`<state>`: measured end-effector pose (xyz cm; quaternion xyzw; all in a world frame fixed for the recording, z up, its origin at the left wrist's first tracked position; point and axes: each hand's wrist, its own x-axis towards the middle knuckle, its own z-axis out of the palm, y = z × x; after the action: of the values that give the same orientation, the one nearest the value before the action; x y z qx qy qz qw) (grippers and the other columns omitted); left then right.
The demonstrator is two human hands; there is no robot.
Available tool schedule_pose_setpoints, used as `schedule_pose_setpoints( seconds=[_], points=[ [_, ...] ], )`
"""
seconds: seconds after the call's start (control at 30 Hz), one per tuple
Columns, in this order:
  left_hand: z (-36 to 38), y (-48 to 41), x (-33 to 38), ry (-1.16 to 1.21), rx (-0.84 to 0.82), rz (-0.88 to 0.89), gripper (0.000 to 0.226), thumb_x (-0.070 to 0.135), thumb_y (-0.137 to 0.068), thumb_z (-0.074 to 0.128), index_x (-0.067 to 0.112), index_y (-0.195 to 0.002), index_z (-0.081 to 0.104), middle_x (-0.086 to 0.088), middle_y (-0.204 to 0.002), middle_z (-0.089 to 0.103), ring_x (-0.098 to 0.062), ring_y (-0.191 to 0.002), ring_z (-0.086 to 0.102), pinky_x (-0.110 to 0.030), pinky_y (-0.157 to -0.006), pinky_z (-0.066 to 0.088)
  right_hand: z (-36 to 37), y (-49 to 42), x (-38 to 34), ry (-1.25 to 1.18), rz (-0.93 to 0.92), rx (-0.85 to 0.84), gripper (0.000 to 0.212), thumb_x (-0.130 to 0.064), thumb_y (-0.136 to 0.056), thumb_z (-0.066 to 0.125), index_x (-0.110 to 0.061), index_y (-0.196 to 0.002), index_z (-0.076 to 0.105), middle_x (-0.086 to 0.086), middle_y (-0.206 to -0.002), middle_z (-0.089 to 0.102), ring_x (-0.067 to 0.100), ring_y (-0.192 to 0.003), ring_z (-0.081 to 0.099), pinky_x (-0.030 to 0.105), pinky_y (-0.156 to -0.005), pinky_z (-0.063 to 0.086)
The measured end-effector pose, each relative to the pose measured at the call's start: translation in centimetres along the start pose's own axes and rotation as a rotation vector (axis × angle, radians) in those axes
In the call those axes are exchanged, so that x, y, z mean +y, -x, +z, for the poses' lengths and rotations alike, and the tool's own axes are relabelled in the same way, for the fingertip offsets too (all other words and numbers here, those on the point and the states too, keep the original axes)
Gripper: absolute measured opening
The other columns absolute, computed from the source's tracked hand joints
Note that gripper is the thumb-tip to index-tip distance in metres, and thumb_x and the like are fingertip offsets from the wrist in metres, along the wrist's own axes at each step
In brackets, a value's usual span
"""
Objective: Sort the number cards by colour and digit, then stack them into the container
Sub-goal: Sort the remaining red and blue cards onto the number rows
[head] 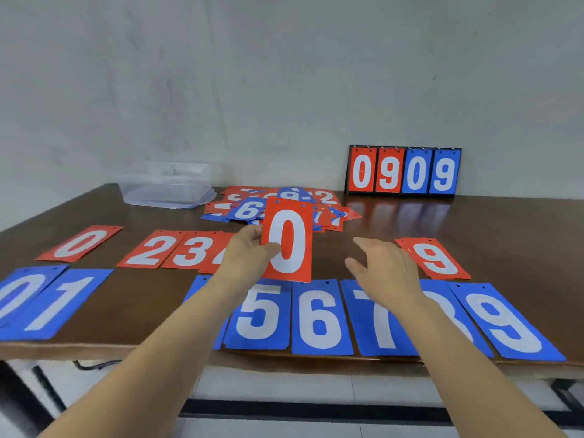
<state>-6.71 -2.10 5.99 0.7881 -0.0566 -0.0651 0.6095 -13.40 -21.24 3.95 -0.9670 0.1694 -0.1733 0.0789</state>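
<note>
Head camera: looked down across a dark wooden table [505, 222] at two bare forearms reaching forward. Pinched a held red 0 card [288, 245] by its left edge in the left hand [249, 251], thumb in front and fingers behind. Held it upright above the table with the digit facing the camera, probably to read it before placing. Held the right hand [384, 267] open and gripping nothing, fingers spread, above the table between the held card and a red 9 [437, 259], perhaps ready to take or steady a card. Showed a red row flat at mid-table: a lying red 0 [80, 243] far left, then a red 2 [151, 249] and red 3 [192, 249] edge to edge, the next card hidden behind the left hand. Showed a blue row along the near edge: blue 0 [19, 295], blue 1 [60, 303], then blue 5 [262, 311], blue 6 [320, 317], blue 7 [379, 317], blue 8 [455, 314] and blue 9 [502, 324], with gaps seemingly left for missing digits. Showed an unsorted pile [284, 205] of mixed cards just behind the held card. Showed a clear plastic container [167, 191] at far left with no cards visible inside, so stacking not yet begun. Showed a scoreboard [403, 170] reading 0909 against the wall.
</note>
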Motion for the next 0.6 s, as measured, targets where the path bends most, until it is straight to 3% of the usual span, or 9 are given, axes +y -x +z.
schedule_pose_setpoints(
  seconds=[0.07,0.17,0.3,0.5,0.6],
  points=[
    [-1.5,-0.7,0.0,-0.008,0.041,0.002,0.037,0.018,-0.094,0.061,0.016,-0.130,0.053,-0.001,-0.122,0.064,-0.019,-0.101,0.064,-0.031,-0.083,0.052,0.3,-1.4,-1.4,0.004,-0.053,0.003,0.052,-0.045,-0.096,0.051,-0.022,-0.143,0.044,0.001,-0.139,0.054,0.021,-0.124,0.051,0.035,-0.098,0.044],
    [-4.2,-1.7,-0.8,-0.004,0.118,0.001,0.024,0.016,-0.094,0.062,0.016,-0.118,0.057,0.002,-0.118,0.065,-0.019,-0.100,0.065,-0.029,-0.082,0.054,1.0,-3.0,-3.6,0.005,-0.152,0.027,0.046,-0.046,-0.095,0.051,-0.024,-0.136,0.051,-0.002,-0.131,0.059,0.020,-0.117,0.056,0.032,-0.090,0.047],
    [-8.4,-2.3,-2.5,0.009,0.211,-0.055,0.039,0.019,-0.093,0.064,0.014,-0.130,0.055,-0.006,-0.123,0.066,-0.024,-0.106,0.066,-0.043,-0.095,0.053,2.0,-4.3,-6.6,0.033,-0.240,0.012,0.046,-0.048,-0.096,0.049,-0.028,-0.137,0.051,-0.006,-0.133,0.058,0.016,-0.118,0.055,0.029,-0.088,0.046],
    [-16.9,-3.9,-4.5,-0.050,0.338,-0.096,0.040,0.023,-0.093,0.063,0.015,-0.131,0.055,-0.005,-0.123,0.065,-0.021,-0.098,0.067,-0.036,-0.087,0.056,3.6,-5.2,-11.7,0.049,-0.307,-0.046,0.048,-0.050,-0.096,0.047,-0.030,-0.141,0.046,-0.008,-0.137,0.054,0.013,-0.121,0.053,0.026,-0.091,0.045],
    [-22.0,-5.6,-5.5,-0.056,0.367,-0.118,0.024,0.020,-0.093,0.064,0.013,-0.116,0.059,-0.005,-0.112,0.068,-0.023,-0.093,0.068,-0.037,-0.085,0.057,4.1,-5.6,-14.3,0.063,-0.302,-0.037,0.047,-0.050,-0.096,0.047,-0.030,-0.138,0.048,-0.008,-0.135,0.056,0.012,-0.120,0.053,0.026,-0.091,0.045]
  ],
)
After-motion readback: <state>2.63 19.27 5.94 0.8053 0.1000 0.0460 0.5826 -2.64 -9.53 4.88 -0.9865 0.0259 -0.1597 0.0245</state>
